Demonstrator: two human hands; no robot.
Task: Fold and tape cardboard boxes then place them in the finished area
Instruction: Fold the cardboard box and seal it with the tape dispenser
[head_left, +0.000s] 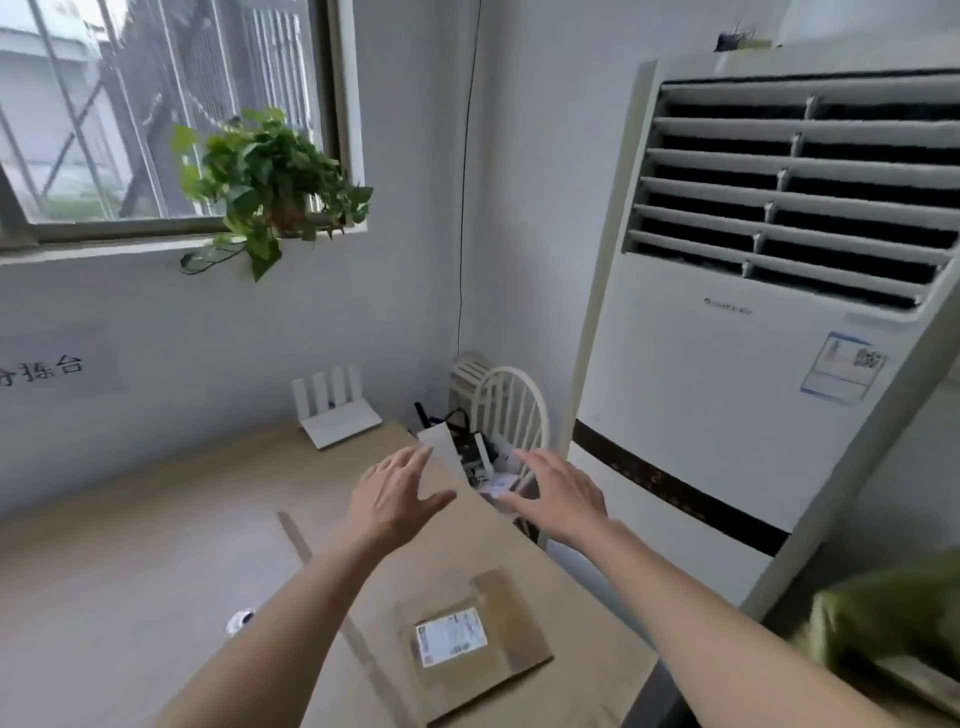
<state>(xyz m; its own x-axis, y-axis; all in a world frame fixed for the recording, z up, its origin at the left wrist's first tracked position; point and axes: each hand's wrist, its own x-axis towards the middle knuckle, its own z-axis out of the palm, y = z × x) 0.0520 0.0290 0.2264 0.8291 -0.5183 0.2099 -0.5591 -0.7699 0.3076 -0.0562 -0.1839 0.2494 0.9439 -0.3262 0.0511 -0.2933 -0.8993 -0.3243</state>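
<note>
The head camera looks down over a pale wooden worktop (130, 571) set against a grey wall. Both bare arms reach forward over it. The left hand (395, 499) hangs above the far middle of the worktop with its fingers straight and spread, its grip wide and holding nothing. The right hand (558, 493) hangs just to the right of it, past the worktop's right edge, fingers likewise spread, its grip wide and empty. The two hands are near each other but apart.

The task's thing, a flat brown cardboard box with a white printed label (478, 644), lies on the near right part of the worktop, between the two forearms and well short of both hands; neither hand touches it. Strips of brownish tape show on its upper face around the label. A small round white and black object (240, 621) sits on the worktop just left of the left forearm; what it is cannot be told.

At the far edge of the worktop stands a white router with four upright antennas (337, 410). Right of it, in the corner, a white chair with a rounded spindle back (514, 410) holds a clutter of dark and white items. A tall white standing air conditioner (727, 374) fills the right side. A green leafy potted plant (270, 176) sits on the sill of a barred window (156, 104) at far left.
</note>
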